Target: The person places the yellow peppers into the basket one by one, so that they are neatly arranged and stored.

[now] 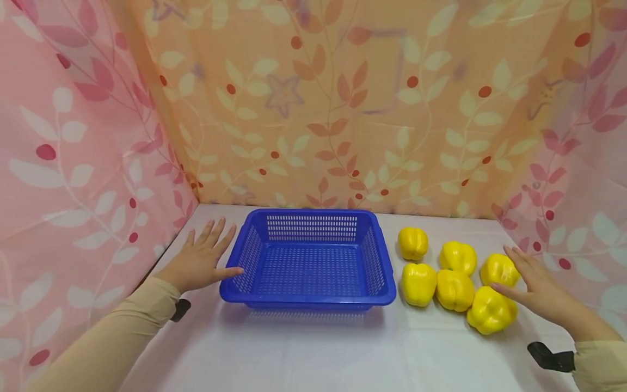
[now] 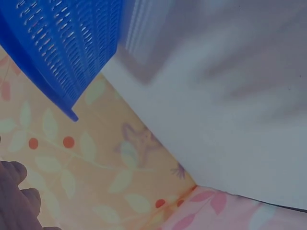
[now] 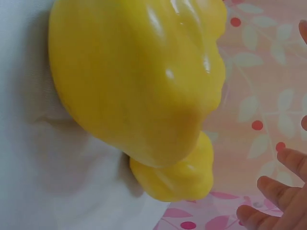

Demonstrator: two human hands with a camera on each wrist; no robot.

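Observation:
A blue plastic basket (image 1: 308, 299) with slotted walls stands mid-table, and nothing lies in it. At its left side my left hand (image 1: 203, 261) hovers with fingers spread, the thumb by the rim; whether it touches cannot be told. Several yellow bell peppers (image 1: 454, 290) sit in a cluster to the basket's right. My right hand (image 1: 543, 288) is held, fingers extended, beside the rightmost peppers, gripping nothing. One large pepper (image 3: 134, 81) fills the right wrist view, with a smaller-looking pepper (image 3: 177, 175) behind it and my fingertips (image 3: 276, 191) at the right edge.
A white cloth (image 1: 318, 348) covers the table. Patterned curtains rise behind it: an orange one (image 1: 343, 109) at the back, pink ones (image 1: 73, 163) at left and right. Each wrist carries a black strap mount (image 1: 551, 357).

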